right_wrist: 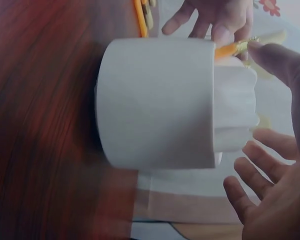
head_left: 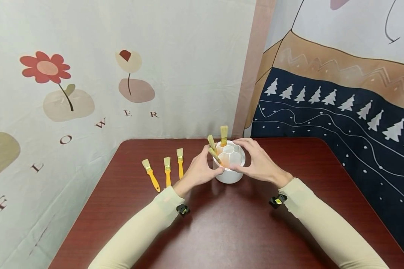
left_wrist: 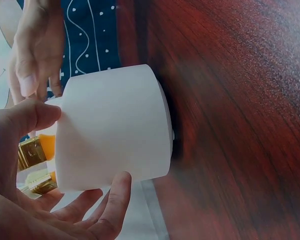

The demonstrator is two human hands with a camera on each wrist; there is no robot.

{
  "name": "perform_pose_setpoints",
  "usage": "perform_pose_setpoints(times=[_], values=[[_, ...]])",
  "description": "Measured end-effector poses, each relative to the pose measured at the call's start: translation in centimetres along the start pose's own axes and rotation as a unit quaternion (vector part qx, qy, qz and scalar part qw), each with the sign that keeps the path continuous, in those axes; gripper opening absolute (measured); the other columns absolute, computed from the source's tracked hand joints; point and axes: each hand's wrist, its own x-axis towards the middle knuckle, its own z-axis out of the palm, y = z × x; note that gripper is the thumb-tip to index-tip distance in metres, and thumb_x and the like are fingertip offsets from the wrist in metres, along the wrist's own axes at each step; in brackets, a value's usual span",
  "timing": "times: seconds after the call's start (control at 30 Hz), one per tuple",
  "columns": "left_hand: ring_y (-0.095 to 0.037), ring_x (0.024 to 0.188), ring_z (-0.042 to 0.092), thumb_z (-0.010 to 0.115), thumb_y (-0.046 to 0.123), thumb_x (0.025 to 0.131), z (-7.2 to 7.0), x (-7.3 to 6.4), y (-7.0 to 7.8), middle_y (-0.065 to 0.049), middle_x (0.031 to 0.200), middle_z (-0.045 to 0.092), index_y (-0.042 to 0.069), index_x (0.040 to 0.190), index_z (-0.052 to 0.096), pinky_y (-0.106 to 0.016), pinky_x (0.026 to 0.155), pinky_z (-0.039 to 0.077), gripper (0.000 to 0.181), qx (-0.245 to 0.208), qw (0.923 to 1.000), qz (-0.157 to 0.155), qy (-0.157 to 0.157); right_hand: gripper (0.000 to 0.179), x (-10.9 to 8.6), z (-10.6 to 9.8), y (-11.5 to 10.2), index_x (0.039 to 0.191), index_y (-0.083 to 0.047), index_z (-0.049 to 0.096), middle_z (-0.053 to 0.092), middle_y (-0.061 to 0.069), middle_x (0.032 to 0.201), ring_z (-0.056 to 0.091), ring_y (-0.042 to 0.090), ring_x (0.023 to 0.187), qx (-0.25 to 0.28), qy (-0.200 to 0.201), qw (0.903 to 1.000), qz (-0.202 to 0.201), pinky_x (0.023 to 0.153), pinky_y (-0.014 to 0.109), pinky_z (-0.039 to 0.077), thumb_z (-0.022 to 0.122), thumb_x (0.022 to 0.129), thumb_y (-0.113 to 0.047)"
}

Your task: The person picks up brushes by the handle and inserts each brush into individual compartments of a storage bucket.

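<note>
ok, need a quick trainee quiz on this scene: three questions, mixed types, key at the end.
1. How many brushes show lying on the table in the head view?

2. True or false: the brushes in the white holder stand bristles down.

3. In the head view, where do the lying brushes sit relative to the holder?
A) picture right
B) picture left
C) underneath

Key: 1. Three. 2. False; bristles point up. 3. B.

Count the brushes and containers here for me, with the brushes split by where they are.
Brushes lying on the table: 3
Brushes standing in the white holder: 3
White holder: 1
Total: 7
</note>
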Motion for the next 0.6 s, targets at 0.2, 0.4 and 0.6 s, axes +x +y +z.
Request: perform_pose_setpoints(times=[0.2,0.4,0.6], values=[[-0.046,0.154,0.065,0.091,0.031,0.096,-0.1,0.0,0.0,-0.021,0.163,0.068,0.012,0.174,0.041,-0.065,0.125,0.055,0.095,0.001,1.0000,0.003,-0.001,0.096,0.1,0.1,0.9,0.172,-0.013,0.055,0.057,0.009,0.173,0.054,0.033,0.157,0.009,-0.035,0.9991,0.022,0.131,0.066,0.049,0.098,0.092,-0.046],[-0.046,0.156,0.064,0.091,0.030,0.096,0.0,0.0,-0.1,-0.021,0.164,0.067,0.012,0.175,0.040,-0.065,0.126,0.054,0.095,0.001,1.0000,-0.001,-0.005,0.103,0.2,0.2,1.6,0.176,-0.015,0.049,0.054,0.009,0.176,0.053,0.033,0.159,0.022,-0.056,0.9977,0.031,0.132,0.068,0.048,0.099,0.092,-0.046],[-0.045,0.155,0.065,0.091,0.032,0.096,-0.1,0.0,-0.2,-0.020,0.164,0.068,0.012,0.174,0.041,-0.065,0.126,0.054,0.095,0.000,1.0000,0.000,-0.002,0.108,0.3,0.4,1.9,0.178,-0.016,0.047,0.054,0.008,0.176,0.053,0.033,0.159,0.026,-0.062,0.9972,0.033,0.132,0.068,0.048,0.101,0.090,-0.046]])
